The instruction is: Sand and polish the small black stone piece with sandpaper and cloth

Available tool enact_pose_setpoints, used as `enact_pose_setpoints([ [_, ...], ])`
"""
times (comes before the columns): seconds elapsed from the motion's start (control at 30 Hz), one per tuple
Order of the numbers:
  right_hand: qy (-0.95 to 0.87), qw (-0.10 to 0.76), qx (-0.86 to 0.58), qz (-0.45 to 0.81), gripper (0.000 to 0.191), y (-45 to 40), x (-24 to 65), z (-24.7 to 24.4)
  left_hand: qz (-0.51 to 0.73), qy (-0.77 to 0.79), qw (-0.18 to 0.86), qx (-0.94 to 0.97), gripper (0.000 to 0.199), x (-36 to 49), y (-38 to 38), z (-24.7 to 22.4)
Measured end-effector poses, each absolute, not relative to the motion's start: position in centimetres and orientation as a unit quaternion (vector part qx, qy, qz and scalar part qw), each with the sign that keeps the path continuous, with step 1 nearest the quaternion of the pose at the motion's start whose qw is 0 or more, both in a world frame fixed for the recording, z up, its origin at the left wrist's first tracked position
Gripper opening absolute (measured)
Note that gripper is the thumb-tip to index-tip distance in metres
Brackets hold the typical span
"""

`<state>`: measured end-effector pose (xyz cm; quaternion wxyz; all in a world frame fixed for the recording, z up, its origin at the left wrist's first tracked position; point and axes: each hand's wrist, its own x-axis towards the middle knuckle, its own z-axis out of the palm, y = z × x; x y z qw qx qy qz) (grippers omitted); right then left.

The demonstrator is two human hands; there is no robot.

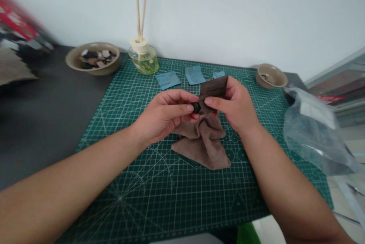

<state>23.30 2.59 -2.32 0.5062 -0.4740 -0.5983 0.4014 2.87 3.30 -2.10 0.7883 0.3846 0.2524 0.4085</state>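
My left hand (168, 113) pinches a small, dark, stone-like piece (196, 107) between thumb and fingertips. A dark brown sheet (213, 88), which looks like sandpaper, is gripped in my right hand (236, 103), the thumb pressing on its lower part. The small piece is right beside the sheet's left edge; whether they touch I cannot tell. Below both hands lies a crumpled brown cloth (209, 149) on the green cutting mat (142, 206), its upper part partly hidden by my left fingers and the sheet.
Blue printed paper pieces (168, 80) lie behind my hands. At the back left stand a reed diffuser (144, 59) and a brown bowl (105, 70) of dark and pale fragments. A smaller bowl (272, 78) and a clear plastic bag (310, 130) are on the right.
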Motion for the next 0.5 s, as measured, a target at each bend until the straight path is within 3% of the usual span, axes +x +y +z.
enact_pose_setpoints([
  [0.5,-0.596,0.505,-0.458,0.424,0.037,2.59,23.37,-2.4,0.434,0.258,0.77,0.391,0.024,2.94,3.35,-2.32],
])
